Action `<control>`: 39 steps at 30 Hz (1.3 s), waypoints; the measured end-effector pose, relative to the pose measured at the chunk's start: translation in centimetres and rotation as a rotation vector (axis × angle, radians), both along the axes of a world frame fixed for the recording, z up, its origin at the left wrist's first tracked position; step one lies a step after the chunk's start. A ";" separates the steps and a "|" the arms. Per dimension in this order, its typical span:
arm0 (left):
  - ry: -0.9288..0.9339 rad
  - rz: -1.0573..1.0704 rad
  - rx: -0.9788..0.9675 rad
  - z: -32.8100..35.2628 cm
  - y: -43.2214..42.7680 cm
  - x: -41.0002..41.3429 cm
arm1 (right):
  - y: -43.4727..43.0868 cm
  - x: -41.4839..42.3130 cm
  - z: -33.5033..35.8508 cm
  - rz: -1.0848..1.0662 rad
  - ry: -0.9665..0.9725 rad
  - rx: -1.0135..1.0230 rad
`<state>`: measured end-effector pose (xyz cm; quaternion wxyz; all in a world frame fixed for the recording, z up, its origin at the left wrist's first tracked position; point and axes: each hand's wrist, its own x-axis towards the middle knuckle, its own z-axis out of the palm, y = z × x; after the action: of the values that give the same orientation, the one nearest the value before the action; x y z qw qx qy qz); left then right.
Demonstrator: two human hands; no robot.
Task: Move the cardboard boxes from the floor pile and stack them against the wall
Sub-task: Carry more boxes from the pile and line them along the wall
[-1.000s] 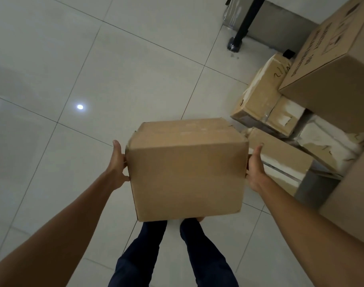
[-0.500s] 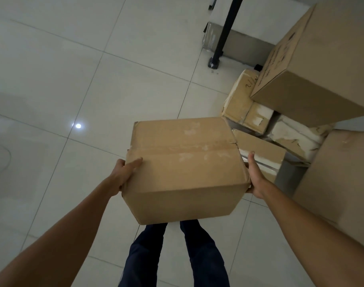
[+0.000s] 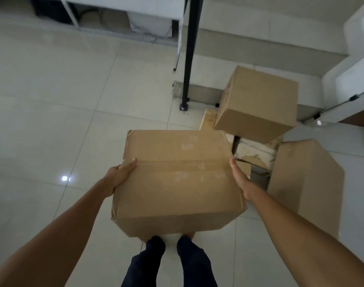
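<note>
Left grip (image 3: 120, 174) clamps the left edge of the carried box (image 3: 177, 179), thumb laid over the top face, fingers hidden down the side. Right grip (image 3: 240, 179) presses flat against the box's right side with the thumb straight along the top edge; its fingers are out of sight behind the cardboard. The carried box hangs in the air between them, above the person's dark trouser legs (image 3: 144, 264), its taped top face turned up and tipped a little toward the camera.

Below lies the pale tiled floor (image 3: 53, 121). Just right of the carried box stands a large plain box (image 3: 305, 183) on the floor. Between the two sit torn boxes (image 3: 255, 154) with white patches where the paper has ripped. On those rests a closed box (image 3: 257, 104), tilted, with a smaller box (image 3: 208, 120) peeping out at its left. Beyond the pile a black pole (image 3: 189, 50) rises from the floor, and past it runs a white cabinet (image 3: 123, 5).
</note>
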<state>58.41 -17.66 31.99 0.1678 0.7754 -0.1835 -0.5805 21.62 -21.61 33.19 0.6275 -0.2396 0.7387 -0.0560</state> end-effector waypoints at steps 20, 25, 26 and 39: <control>-0.040 -0.614 -0.312 12.6 -10.7 -7.2 | 8.8 -1.5 11.8 -0.558 0.682 -0.381; -0.014 -0.761 -0.355 14.4 -10.9 -10.8 | 13.4 -2.4 13.5 -0.684 0.717 -0.381; -0.007 -0.798 -0.355 15.0 -10.6 -11.7 | 14.5 -2.8 13.7 -0.704 0.728 -0.381; 0.183 -1.316 -0.404 16.7 -1.8 -29.9 | 35.6 -8.3 16.1 -1.098 0.912 -0.256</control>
<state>28.53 -19.47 48.68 -0.0632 0.4043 -0.7053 -0.5789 13.32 13.98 49.26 0.1055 0.0947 0.9284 -0.3435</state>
